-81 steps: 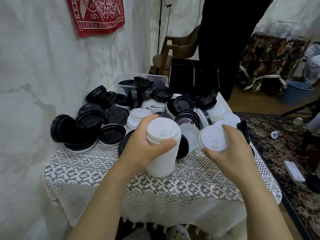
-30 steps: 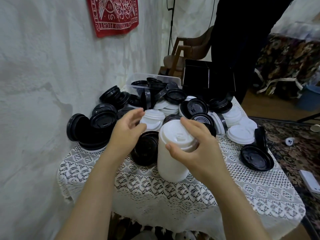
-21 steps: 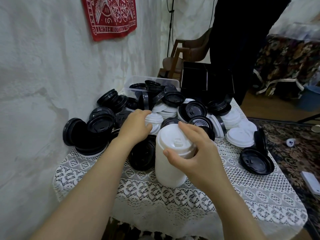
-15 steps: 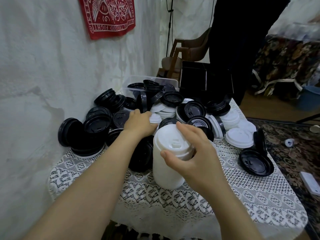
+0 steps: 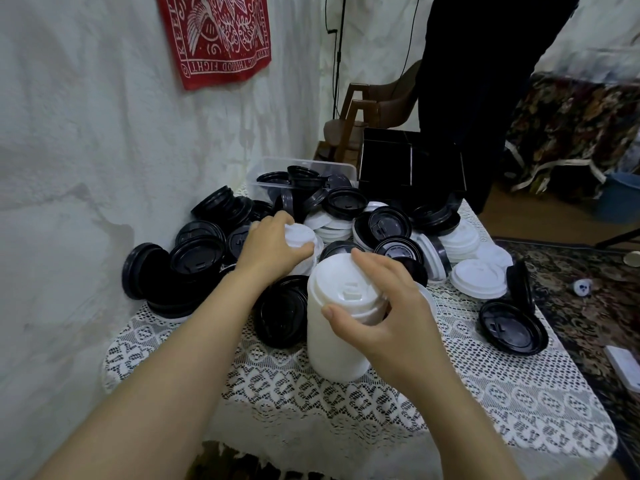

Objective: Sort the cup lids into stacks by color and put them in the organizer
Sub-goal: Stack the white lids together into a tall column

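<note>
The right hand (image 5: 388, 317) curls its fingers over the top of a tall white stack of lids (image 5: 341, 320), thumb pressed to the near rim and the other fingers spread over the far edge, so the stack's domed top lid lies right under the palm. The left hand (image 5: 273, 247) is cupped on a shorter stack of white lids (image 5: 304, 244) just beyond, fingers closed round its top lid, thumb on the right side. Both stacks are smooth moulded plastic, round, with a raised sip tab. They stand on a table (image 5: 502, 393) covered with a white openwork lace cloth. Around them lie loose glossy black lids (image 5: 280, 313) in heaps to the left and far side, too many and too overlapped to count, plus one black lid (image 5: 512, 330) alone at the right. Two white lids (image 5: 479, 277) lie to the right, with more white stacks behind. At the far edge sit one clear plastic tub (image 5: 304, 174) holding black lids and one black organizer (image 5: 412, 164) with upright dividers.
</note>
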